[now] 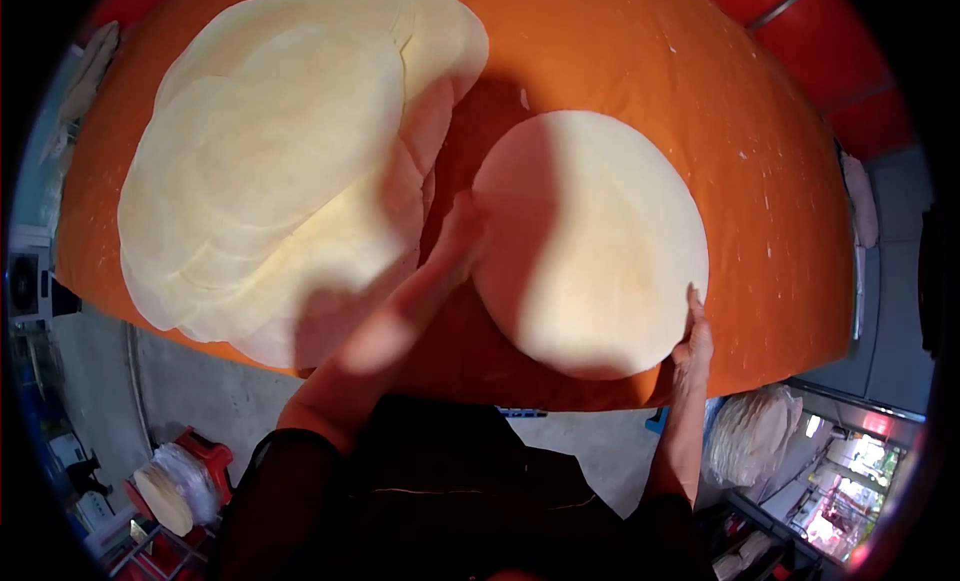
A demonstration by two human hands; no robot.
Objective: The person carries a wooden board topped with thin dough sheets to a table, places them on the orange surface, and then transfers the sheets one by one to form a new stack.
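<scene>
A round dough sheet (pixel 590 243) is laid near the bench's (pixel 760 161) front edge, touched at its left rim by the flat, open left hand (pixel 440 266) and at its lower right by the right hand's (pixel 694 333) open fingers. Nothing's gripped. A stack of sheets (pixel 290 151) is piled toward the left edge.

Both hands (pixel 440 266) (pixel 694 333) on round wrapper (pixel 600 241)

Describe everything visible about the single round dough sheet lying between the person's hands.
The round dough sheet is a thin, pale cream disc, smooth and almost perfectly circular, lying flat on the orange cloth-covered table. A shadow darkens its left part. The left hand touches its left edge and the right hand rests fingertips on its lower right rim. It lies apart from the stack of dough sheets to the left.
</scene>
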